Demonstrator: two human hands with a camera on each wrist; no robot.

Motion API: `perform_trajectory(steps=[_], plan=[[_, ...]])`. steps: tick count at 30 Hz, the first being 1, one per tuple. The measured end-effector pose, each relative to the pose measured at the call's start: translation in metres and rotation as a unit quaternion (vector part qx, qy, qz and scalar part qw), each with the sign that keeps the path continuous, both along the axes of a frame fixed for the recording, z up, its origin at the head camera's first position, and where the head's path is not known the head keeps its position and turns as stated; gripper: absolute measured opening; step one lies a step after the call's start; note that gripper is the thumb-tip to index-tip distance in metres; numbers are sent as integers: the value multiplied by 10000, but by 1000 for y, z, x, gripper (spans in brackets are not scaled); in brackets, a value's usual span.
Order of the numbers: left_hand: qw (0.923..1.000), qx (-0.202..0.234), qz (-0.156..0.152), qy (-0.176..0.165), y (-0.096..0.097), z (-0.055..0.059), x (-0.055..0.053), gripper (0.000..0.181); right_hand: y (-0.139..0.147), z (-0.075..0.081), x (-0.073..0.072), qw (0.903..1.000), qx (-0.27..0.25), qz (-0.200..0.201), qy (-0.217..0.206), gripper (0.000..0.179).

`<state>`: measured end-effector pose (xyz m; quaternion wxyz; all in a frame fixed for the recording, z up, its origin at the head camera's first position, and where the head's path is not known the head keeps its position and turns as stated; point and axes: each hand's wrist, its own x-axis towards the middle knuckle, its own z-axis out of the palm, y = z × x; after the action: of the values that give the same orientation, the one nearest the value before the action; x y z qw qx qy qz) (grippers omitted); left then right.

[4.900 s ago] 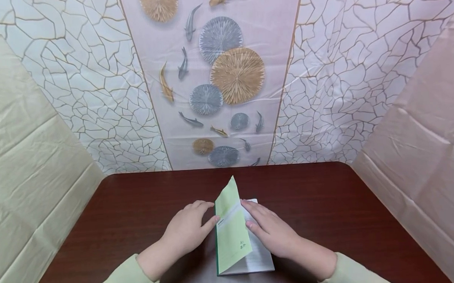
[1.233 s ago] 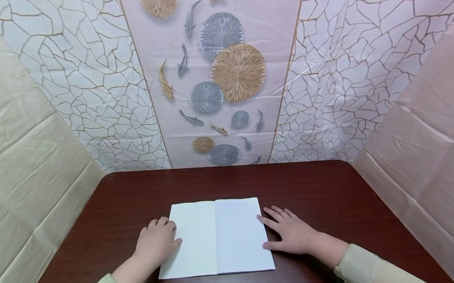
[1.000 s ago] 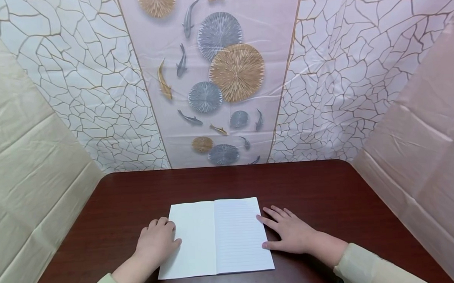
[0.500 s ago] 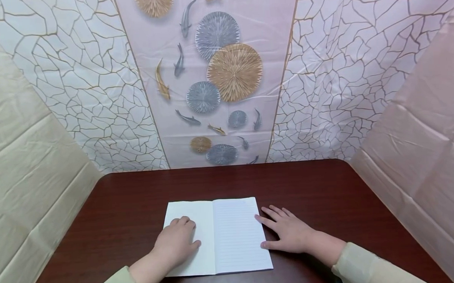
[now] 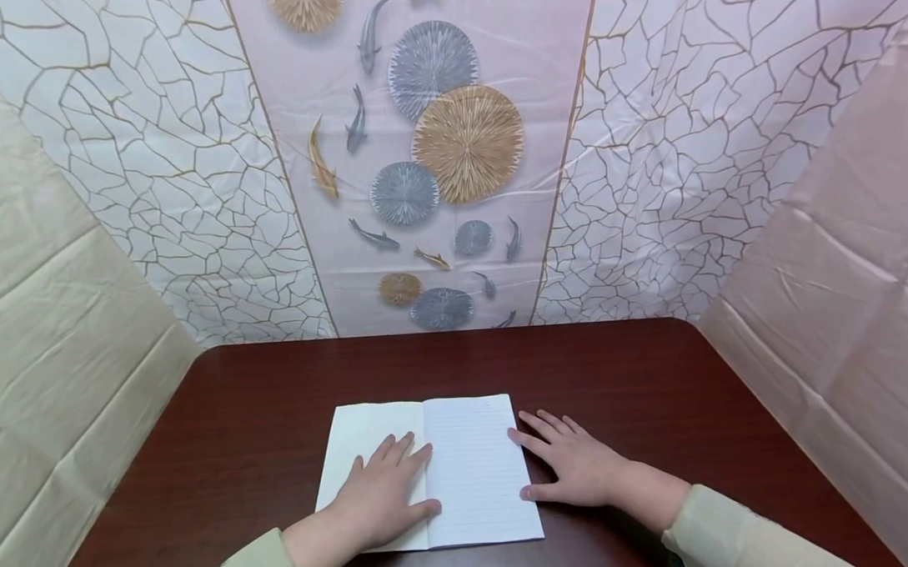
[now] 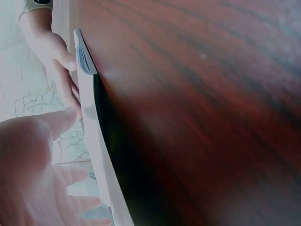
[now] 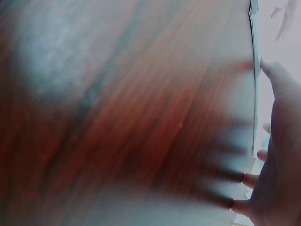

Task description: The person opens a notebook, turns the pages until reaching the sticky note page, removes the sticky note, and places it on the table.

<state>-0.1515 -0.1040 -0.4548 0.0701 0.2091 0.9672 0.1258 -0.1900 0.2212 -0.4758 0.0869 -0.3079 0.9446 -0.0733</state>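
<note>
An open notebook [image 5: 476, 475] lies flat on the dark red-brown table, a blank page on its left and a lined page on its right. My left hand [image 5: 382, 494] is spread over the left page, with thumb and index fingertips reaching the centre fold. In the left wrist view the fingers of the left hand [image 6: 33, 174] stretch out along the notebook's page [image 6: 96, 136]. My right hand [image 5: 580, 467] is spread at the right edge, its thumb and index fingertips right at the page's border. The right wrist view has the right hand [image 7: 287, 141] beside the notebook's thin edge [image 7: 254, 80].
The table [image 5: 615, 370] extends around the notebook on all sides. Behind it hangs a patterned cloth backdrop [image 5: 452, 233] with fish and round leaf prints. Beige cloth walls [image 5: 67, 397] close in the left and right sides.
The notebook's green cover has been turned over to the left and the notebook lies open. My left hand has since slid right from the left edge towards the fold, spreading its fingers; the right hand stays.
</note>
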Motion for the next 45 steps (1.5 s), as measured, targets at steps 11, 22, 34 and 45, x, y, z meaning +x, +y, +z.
perform_trajectory(steps=[11, 22, 34, 45], plan=[[9996, -143, -144, -213, -1, -10, -1, 79, 1, -1, 5, 9995, -151, 267, -95, 89], [9997, -121, -131, -167, 1, -10, 0, 80, -1, -2, 8, 9985, -165, 519, 47, 98], [9997, -121, -88, -183, 1, -12, -1, 79, -3, -4, 9, 9983, -162, 542, 107, 99], [9997, -84, -97, -185, 1, -9, -1, 80, -4, -4, 8, 9986, -131, 487, 145, 100]])
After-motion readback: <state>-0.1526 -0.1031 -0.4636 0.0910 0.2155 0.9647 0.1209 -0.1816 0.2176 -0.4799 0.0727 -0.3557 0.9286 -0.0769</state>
